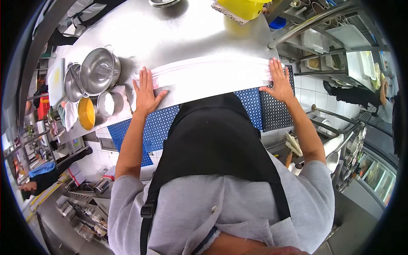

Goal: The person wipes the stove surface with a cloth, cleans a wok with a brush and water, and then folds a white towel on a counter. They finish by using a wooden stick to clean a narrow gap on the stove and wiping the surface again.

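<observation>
1. Head view: white sheet [212, 75], long, lying flat along the near edge of the steel desk [182, 36]; reddish print at both ends.
2. Left hand [146, 94]: palm down at the sheet's left end, fingers extended, clenching nothing.
3. Right hand [280, 84]: palm down at the sheet's right end, fingers likewise straight and ungrasping.
4. Large metal bowl [115, 73]: left of the sheet, two-handled.
5. Small metal bowl [117, 104]: left of the sheet, white contents.
6. Yellow-orange bowl [86, 112]: farther left of the sheet.
7. Yellow container [242, 9]: beyond the sheet, toward its right end.
8. Black apron [216, 140]: worn, nearer than the sheet.
</observation>
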The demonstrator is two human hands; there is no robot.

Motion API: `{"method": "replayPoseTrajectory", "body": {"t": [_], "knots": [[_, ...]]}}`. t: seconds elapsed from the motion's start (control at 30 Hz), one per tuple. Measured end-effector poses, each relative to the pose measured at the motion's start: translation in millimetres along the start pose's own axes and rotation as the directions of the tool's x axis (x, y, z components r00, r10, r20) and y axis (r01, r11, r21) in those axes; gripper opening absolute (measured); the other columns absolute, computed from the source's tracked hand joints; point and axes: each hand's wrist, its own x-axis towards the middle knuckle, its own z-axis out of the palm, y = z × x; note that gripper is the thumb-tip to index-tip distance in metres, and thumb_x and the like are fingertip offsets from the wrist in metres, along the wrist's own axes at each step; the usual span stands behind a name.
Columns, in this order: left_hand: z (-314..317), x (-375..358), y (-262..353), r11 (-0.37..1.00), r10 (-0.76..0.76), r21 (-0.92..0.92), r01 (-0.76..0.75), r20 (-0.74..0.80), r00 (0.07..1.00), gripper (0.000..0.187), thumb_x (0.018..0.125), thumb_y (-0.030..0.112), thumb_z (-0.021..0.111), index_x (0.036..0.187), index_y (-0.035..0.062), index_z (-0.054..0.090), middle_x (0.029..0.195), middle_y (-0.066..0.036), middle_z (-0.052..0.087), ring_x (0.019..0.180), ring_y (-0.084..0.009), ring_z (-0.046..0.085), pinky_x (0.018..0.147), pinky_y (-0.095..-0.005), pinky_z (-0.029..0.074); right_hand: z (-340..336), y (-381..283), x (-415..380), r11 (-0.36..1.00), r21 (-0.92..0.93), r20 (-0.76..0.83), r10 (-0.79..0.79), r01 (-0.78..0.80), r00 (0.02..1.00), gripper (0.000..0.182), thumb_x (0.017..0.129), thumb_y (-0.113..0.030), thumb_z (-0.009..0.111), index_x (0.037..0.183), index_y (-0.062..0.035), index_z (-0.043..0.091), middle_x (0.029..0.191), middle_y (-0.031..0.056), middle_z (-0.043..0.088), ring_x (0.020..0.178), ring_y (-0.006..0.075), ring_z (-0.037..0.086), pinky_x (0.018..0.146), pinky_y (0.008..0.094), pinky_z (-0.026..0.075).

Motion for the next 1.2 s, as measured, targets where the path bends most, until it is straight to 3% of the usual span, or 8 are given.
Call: {"method": "replayPoseTrajectory", "body": {"t": [0.07, 0.23, 0.43, 0.67, 0.8, 0.93, 0.97, 1.2], "knots": [[7, -2, -5, 0.999, 0.03, 0.008, -0.031, 0.089, 0.996, 0.127, 0.08, 0.076, 0.066, 0.163, -0.0037, 0.013, 0.173, -0.021, 0.007, 0.161, -0.0348, 0.005, 0.125, -0.0627, 0.001, 5, 5, 2, 1.0, -0.013, 0.003, -0.027, 0.027, 1.0, 0.125, 0.077, -0.074, 0.069, 0.165, -0.005, 0.013, 0.173, 0.0141, 0.013, 0.161, 0.0299, 0.009, 0.126, 0.0597, 0.011], [-9, -22, 2, 0.994, 0.1, 0.021, -0.106, 0.193, 0.976, 0.144, 0.067, 0.08, 0.074, 0.163, -0.0051, 0.009, 0.172, -0.023, 0.007, 0.16, -0.0371, 0.004, 0.125, -0.0621, 0.002, 13, 22, -18, 0.999, -0.028, 0.001, -0.033, 0.033, 0.999, 0.088, 0.095, -0.03, 0.067, 0.166, -0.012, 0.018, 0.173, 0.0055, 0.018, 0.16, 0.0239, 0.016, 0.127, 0.0541, 0.017], [-7, -32, 12, 0.998, -0.013, 0.066, 0.0, 0.187, 0.982, 0.143, 0.061, 0.065, 0.087, 0.162, -0.005, 0.015, 0.171, -0.025, 0.009, 0.159, -0.0423, 0.003, 0.124, -0.0643, 0.005, 14, 34, -21, 0.994, -0.08, 0.04, -0.066, 0.069, 0.997, 0.085, 0.095, -0.02, 0.065, 0.166, -0.0112, 0.019, 0.173, 0.0059, 0.019, 0.16, 0.0256, 0.017, 0.128, 0.0526, 0.014], [-9, -40, 6, 0.996, -0.083, 0.027, 0.079, 0.162, 0.983, 0.15, 0.058, 0.074, 0.085, 0.162, -0.0052, 0.012, 0.171, -0.026, 0.005, 0.159, -0.0431, 0.001, 0.124, -0.0666, 0.003, 12, 23, -13, 0.999, -0.034, 0.042, -0.018, 0.02, 0.999, 0.095, 0.088, -0.013, 0.072, 0.166, -0.0104, 0.018, 0.173, 0.008, 0.018, 0.16, 0.0296, 0.015, 0.128, 0.0525, 0.013], [-17, -37, 5, 0.997, -0.057, 0.074, 0.038, 0.273, 0.96, 0.151, 0.058, 0.073, 0.086, 0.164, -0.0022, 0.009, 0.173, -0.021, 0.004, 0.16, -0.0371, 0.002, 0.125, -0.0658, 0.003, 15, 38, -21, 0.992, -0.093, 0.042, -0.082, 0.086, 0.996, 0.089, 0.086, 0.002, 0.059, 0.166, -0.0141, 0.022, 0.172, 0.004, 0.022, 0.159, 0.0243, 0.019, 0.129, 0.0506, 0.014], [-10, -55, 8, 0.992, -0.047, 0.127, 0.011, 0.282, 0.958, 0.139, 0.065, 0.055, 0.09, 0.164, 0.0008, 0.009, 0.173, -0.017, 0.008, 0.161, -0.0349, 0.006, 0.125, -0.0651, 0.007, 21, 54, -23, 0.979, -0.136, 0.02, -0.152, 0.153, 0.988, 0.096, 0.078, 0.014, 0.05, 0.165, -0.0159, 0.025, 0.172, 0.0019, 0.025, 0.159, 0.0215, 0.021, 0.129, 0.0489, 0.014], [-6, -59, 7, 0.991, -0.058, 0.136, 0.021, 0.275, 0.96, 0.126, 0.073, 0.049, 0.086, 0.164, 0.0031, 0.013, 0.173, -0.014, 0.011, 0.16, -0.0335, 0.009, 0.125, -0.0655, 0.009, 22, 56, -26, 0.98, -0.13, 0.027, -0.146, 0.148, 0.989, 0.095, 0.078, 0.015, 0.048, 0.165, -0.0166, 0.027, 0.171, 0.0008, 0.027, 0.159, 0.0209, 0.022, 0.13, 0.0489, 0.014], [8, -80, 5, 0.986, -0.011, 0.167, -0.009, 0.122, 0.992, 0.103, 0.083, 0.045, 0.078, 0.162, 0.0068, 0.025, 0.171, -0.01, 0.023, 0.159, -0.0308, 0.018, 0.124, -0.0647, 0.013, 26, 71, -37, 0.973, -0.108, -0.085, -0.215, 0.205, 0.973, 0.087, 0.082, 0.013, 0.041, 0.163, -0.0168, 0.033, 0.168, 0.0016, 0.035, 0.157, 0.0198, 0.026, 0.13, 0.0472, 0.012]]}}
